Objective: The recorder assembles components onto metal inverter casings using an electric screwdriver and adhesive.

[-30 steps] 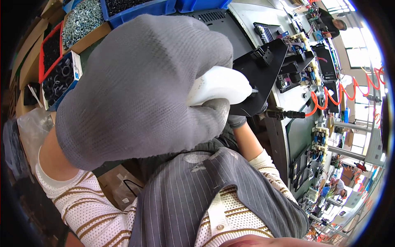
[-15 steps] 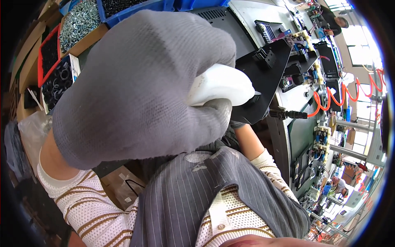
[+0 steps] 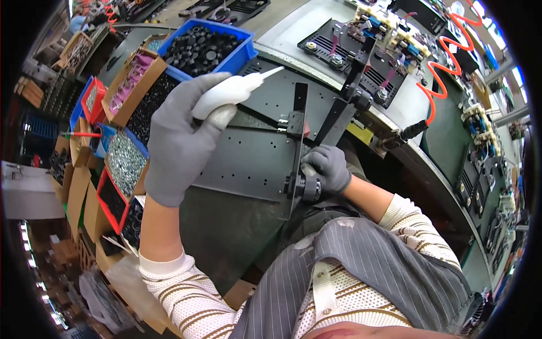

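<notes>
My left hand (image 3: 179, 135), in a grey glove, is closed around a white squeeze bottle (image 3: 221, 96). The bottle's thin nozzle points up and to the right, held above a perforated dark metal plate (image 3: 243, 161). My gloved right hand (image 3: 330, 168) is closed at a black metal frame (image 3: 299, 148) standing over the plate, its fingers curled next to a black round wheel-like part (image 3: 308, 187). What lies under those fingers is partly hidden. A second black round part (image 3: 360, 100) sits at the frame's far right end.
To the left stand a blue bin of black round parts (image 3: 210, 51), a heap of small metal screws (image 3: 125, 155), a red tray (image 3: 111, 199) and a cardboard box (image 3: 132, 87). An orange coiled hose (image 3: 437, 73) hangs at the right, beside slotted black assemblies (image 3: 353, 59).
My left hand has moved down and away with the bottle, which filled much of the view before. The view has shifted, and my right hand and the frame now show more fully.
</notes>
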`<act>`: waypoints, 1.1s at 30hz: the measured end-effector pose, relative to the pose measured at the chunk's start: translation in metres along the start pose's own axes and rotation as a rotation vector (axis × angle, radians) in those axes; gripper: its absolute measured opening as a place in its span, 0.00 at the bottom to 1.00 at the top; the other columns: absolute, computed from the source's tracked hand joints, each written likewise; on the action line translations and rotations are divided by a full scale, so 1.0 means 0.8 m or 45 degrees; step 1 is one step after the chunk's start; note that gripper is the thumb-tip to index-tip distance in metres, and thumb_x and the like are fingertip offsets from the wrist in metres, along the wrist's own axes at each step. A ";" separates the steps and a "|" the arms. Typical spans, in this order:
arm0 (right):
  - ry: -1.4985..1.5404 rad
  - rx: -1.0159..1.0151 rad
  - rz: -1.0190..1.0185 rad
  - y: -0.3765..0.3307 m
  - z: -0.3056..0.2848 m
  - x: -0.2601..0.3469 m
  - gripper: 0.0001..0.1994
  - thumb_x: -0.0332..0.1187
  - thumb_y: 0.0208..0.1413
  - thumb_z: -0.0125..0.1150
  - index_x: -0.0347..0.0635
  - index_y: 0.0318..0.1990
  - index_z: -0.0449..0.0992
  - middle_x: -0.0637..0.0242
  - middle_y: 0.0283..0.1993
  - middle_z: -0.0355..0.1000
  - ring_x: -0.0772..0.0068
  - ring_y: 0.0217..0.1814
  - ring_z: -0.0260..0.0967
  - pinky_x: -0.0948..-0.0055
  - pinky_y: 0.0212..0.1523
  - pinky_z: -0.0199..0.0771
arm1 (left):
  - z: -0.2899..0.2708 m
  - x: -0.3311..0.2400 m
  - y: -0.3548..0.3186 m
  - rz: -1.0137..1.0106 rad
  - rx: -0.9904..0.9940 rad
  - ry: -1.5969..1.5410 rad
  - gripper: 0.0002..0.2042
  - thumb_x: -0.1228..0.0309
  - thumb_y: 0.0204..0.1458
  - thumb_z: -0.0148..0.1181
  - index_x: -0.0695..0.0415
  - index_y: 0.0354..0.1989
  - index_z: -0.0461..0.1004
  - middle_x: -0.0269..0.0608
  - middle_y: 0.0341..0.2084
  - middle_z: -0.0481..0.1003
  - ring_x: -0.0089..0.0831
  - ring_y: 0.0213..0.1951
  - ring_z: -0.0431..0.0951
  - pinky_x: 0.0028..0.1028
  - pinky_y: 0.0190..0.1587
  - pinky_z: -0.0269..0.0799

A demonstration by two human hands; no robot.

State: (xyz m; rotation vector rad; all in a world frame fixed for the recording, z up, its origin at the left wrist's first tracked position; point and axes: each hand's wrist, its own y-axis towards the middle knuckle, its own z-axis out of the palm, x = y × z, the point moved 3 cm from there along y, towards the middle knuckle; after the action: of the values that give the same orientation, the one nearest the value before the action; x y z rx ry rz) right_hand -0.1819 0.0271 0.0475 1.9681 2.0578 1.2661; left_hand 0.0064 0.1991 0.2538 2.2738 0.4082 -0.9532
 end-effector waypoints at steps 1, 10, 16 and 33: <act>0.023 -0.032 -0.007 0.000 -0.002 0.001 0.07 0.35 0.46 0.68 0.48 0.30 0.77 0.65 0.27 0.74 0.57 0.28 0.73 0.61 0.27 0.71 | 0.004 -0.005 0.013 0.078 0.053 0.109 0.17 0.76 0.57 0.65 0.62 0.55 0.76 0.36 0.44 0.79 0.22 0.47 0.77 0.25 0.52 0.72; 0.056 -0.039 -0.121 0.004 -0.003 -0.001 0.08 0.34 0.44 0.70 0.48 0.32 0.78 0.68 0.27 0.73 0.62 0.26 0.72 0.64 0.24 0.70 | 0.050 -0.031 0.071 0.536 0.188 0.482 0.16 0.71 0.52 0.67 0.55 0.50 0.78 0.44 0.37 0.79 0.44 0.38 0.81 0.34 0.41 0.76; 0.043 -0.029 -0.171 0.002 0.003 -0.008 0.09 0.36 0.43 0.70 0.49 0.33 0.78 0.69 0.27 0.73 0.64 0.24 0.71 0.65 0.21 0.67 | 0.057 -0.029 0.079 0.546 0.229 0.619 0.15 0.70 0.49 0.67 0.54 0.47 0.78 0.43 0.37 0.79 0.44 0.39 0.81 0.36 0.40 0.77; 0.249 0.060 0.019 -0.031 0.038 -0.039 0.12 0.40 0.43 0.69 0.49 0.35 0.77 0.69 0.28 0.73 0.65 0.23 0.70 0.65 0.19 0.65 | 0.073 -0.056 0.103 0.765 0.315 0.750 0.13 0.69 0.51 0.63 0.54 0.46 0.78 0.39 0.35 0.78 0.41 0.38 0.79 0.36 0.39 0.74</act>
State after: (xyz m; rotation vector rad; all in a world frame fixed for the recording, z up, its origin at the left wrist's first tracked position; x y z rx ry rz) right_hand -0.1802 0.0199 -0.0019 1.9531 2.1812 1.4817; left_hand -0.0146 0.0972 0.2907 2.6438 -0.1749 -0.0229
